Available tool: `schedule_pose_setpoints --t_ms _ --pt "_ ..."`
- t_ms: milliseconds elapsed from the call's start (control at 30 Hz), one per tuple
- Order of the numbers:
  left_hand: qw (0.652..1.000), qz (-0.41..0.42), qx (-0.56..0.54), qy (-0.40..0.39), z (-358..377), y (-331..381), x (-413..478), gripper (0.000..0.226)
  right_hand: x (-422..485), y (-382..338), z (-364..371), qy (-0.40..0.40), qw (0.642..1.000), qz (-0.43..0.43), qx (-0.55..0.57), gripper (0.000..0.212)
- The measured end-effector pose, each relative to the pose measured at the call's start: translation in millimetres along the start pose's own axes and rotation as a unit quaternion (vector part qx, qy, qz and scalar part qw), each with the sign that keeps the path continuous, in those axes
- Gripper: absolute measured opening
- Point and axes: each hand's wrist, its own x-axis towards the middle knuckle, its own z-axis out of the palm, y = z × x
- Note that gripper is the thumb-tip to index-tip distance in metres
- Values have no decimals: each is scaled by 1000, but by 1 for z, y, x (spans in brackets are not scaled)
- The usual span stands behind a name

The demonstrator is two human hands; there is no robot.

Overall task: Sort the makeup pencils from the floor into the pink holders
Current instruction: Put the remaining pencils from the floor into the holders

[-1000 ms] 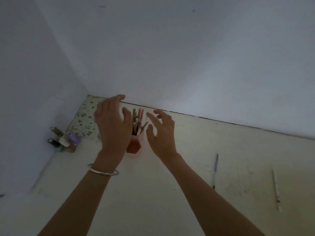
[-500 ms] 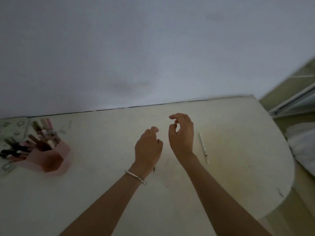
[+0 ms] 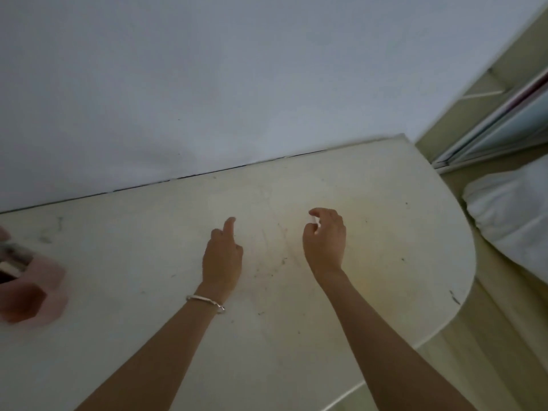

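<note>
While both bare forearms reach out over the scuffed cream floor slab (image 3: 296, 336), the left hand (image 3: 221, 256) is loosely curled, forefinger out, pinching nothing visible. The right hand (image 3: 325, 241) pinches something small and pale at its fingertips; cannot tell if it's a pencil. The blurred pink plastic holder (image 3: 38, 289) at the left edge already holds pencils. No loose pencils visible; sorting looks nearly done.
</note>
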Motion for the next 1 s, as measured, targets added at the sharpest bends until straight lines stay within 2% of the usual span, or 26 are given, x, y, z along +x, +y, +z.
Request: schedule_pose_setpoints --t_ms 67,167,267,333,400,467,567,667,767,867,1000 --pt "996 21 -70 51 -14 0 3 59 8 11 7 -30 996 51 -63 38" --pt "988 63 -96 104 -32 1 5 72 15 26 19 -102 975 97 -170 43" --pt "982 61 -125 128 -48 -5 8 73 11 31 34 -184 944 83 -260 50" --pt "977 61 -138 148 -61 -13 8 70 7 22 45 -212 943 43 -253 58" --pt "970 62 -151 182 -81 -24 9 68 8 -5 56 -235 954 7 -187 66" --pt "955 52 -177 230 -111 -40 10 67 6 -51 67 -236 969 -31 -70 71" --pt "923 40 -192 332 -166 -70 7 66 -5 -135 79 -215 966 -116 87 73" --pt "885 24 -171 432 -222 -107 -5 64 -24 -214 86 -196 936 -198 216 70" --pt "852 -14 -161 498 -263 -141 -23 63 -49 -280 89 -183 889 -259 331 64" --pt "845 -49 -149 511 -274 -161 -37 61 -69 -318 91 -174 857 -285 393 62" --pt "848 -74 -104 515 -266 -179 -48 59 -86 -336 95 -186 839 -298 416 60"
